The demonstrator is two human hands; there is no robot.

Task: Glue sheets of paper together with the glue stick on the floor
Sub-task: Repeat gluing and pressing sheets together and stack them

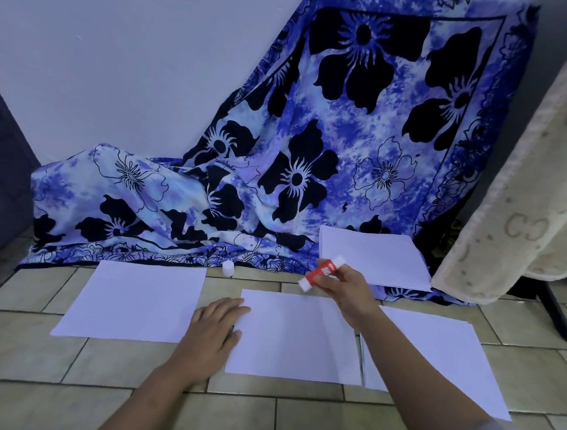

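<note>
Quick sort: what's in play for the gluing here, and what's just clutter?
In play: glue stick in right hand; middle sheet under left hand; left sheet; right sheets; paper stack at the back; white cap on the floor.
Clutter: flowered cloth; beige blanket; black stand leg.

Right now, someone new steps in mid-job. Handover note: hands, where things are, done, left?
Left hand open, flat on the left edge of the middle sheet, pinning it.
Right hand grips the glue stick, lower end close over that sheet's far edge; contact unclear.
Cap is off, standing on the floor by the cloth.
Left sheet lies alone; right pile shows offset edges; back stack rests partly on the cloth.
Done: stick uncapped, sheet held. Glue on paper: cannot tell.
Left: probably glue the middle sheet, lay another on, press.
</note>
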